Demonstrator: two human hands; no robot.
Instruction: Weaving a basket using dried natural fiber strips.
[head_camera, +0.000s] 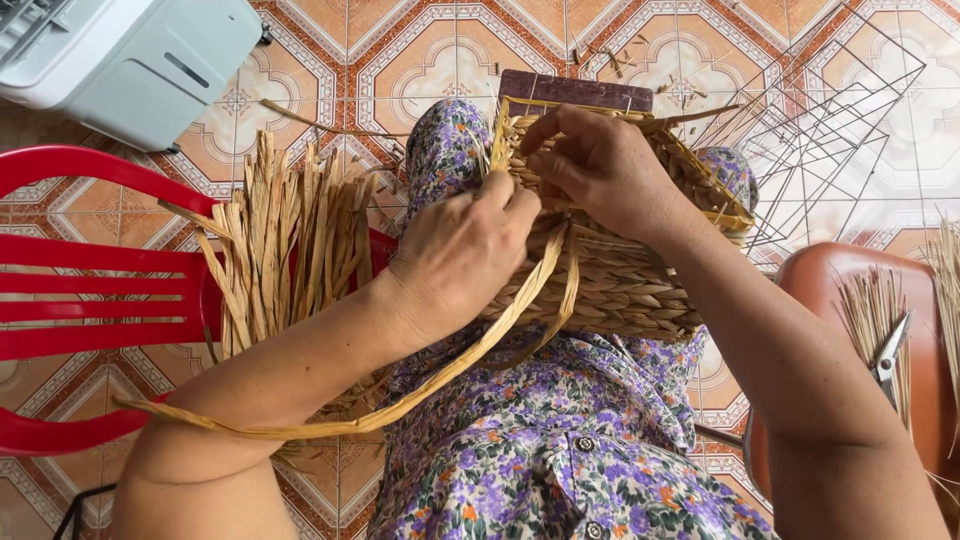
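A half-woven straw basket rests on my lap, over a purple flowered dress. My left hand presses against the basket's near side and pinches a long straw strand that loops down and to the left under my forearm. Over the basket's top rim my right hand curls, its fingers closed on the woven edge near the yellow wire frame.
A bundle of loose straw lies on a red plastic chair at my left. Scissors and more straw sit on a brown stool at right. Bare wire frames stand on the patterned tile floor; a white appliance is top left.
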